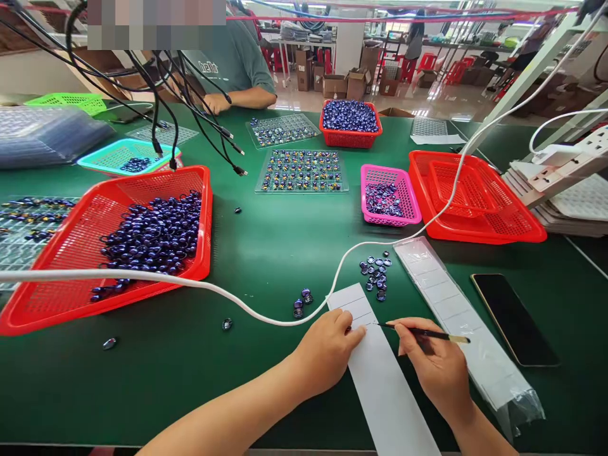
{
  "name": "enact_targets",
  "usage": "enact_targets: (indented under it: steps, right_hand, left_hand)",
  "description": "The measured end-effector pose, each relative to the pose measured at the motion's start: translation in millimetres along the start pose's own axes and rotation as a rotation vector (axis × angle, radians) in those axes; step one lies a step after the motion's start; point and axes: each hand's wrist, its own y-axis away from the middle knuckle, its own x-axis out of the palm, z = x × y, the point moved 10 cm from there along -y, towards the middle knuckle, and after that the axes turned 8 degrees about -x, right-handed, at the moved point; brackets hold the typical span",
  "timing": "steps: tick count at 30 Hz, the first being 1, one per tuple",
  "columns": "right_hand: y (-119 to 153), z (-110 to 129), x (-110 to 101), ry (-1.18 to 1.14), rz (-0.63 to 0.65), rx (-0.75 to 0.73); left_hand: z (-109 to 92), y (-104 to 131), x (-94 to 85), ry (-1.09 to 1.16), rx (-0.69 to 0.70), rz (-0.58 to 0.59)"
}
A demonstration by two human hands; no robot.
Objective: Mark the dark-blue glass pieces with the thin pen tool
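The left hand (327, 348) lies on the far part of a white strip (394, 392), fingers bent and thumb reaching over it; I cannot tell whether its grip pinches anything. The strip runs at a slant over the green worktop (275, 234), with thin lines across its far part. The right hand (439, 364) grips a thin black tool (427, 332) between thumb and fingers, its point at the strip's right edge, near the left thumb.

Just beyond the strip lies a group of shiny blue pieces (377, 275). A white cable (266, 316) curves past the strip's far left corner. To the right lie bagged strips (451, 310) and, beyond them, a phone (515, 320).

On the left, a red basket (61, 253) holds many dark blue pieces (156, 234). A pink basket (413, 209) stands farther off, beside nested red baskets (522, 221). Across the worktop, a person (237, 69) rests a forearm near a filled clear tray (304, 191).
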Motion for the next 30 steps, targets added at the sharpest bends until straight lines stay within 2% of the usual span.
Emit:
enact_targets:
  steps: [3, 6, 8, 11, 14, 17, 23, 26, 30]
  right_hand:
    - [2, -18, -3, -0.229, -0.042, 0.231]
    - [7, -27, 0, -0.493, -0.069, 0.387]
    - [11, -27, 4, -0.599, -0.076, 0.436]
    - [12, -26, 11, -0.657, -0.112, 0.445]
    - [12, -30, 19, -0.646, -0.140, 0.440]
    - [11, -31, 23, -0.571, -0.118, 0.394]
    - [13, -31, 15, -0.467, -0.133, 0.353]
    - [11, -23, 12, -0.371, -0.136, 0.308]
    - [9, -4, 14, -0.222, -0.094, 0.213]
  left_hand:
    - [22, 0, -7.6, 0.323, -0.214, -0.002]
    - [54, 3, 0.4, 0.691, -0.580, 0.059]
    - [63, 5, 9.4, 0.893, -0.771, 0.106]
    - [64, 2, 14.8, 1.101, -0.893, 0.112]
    - [63, 0, 17.9, 1.243, -0.945, 0.071]
    - [63, 2, 24.6, 1.319, -0.949, 0.085]
    - [66, 3, 30.1, 1.353, -0.856, 0.106]
    - [65, 5, 31.9, 1.349, -0.846, 0.099]
    - [60, 4, 27.5, 1.215, -0.775, 0.075]
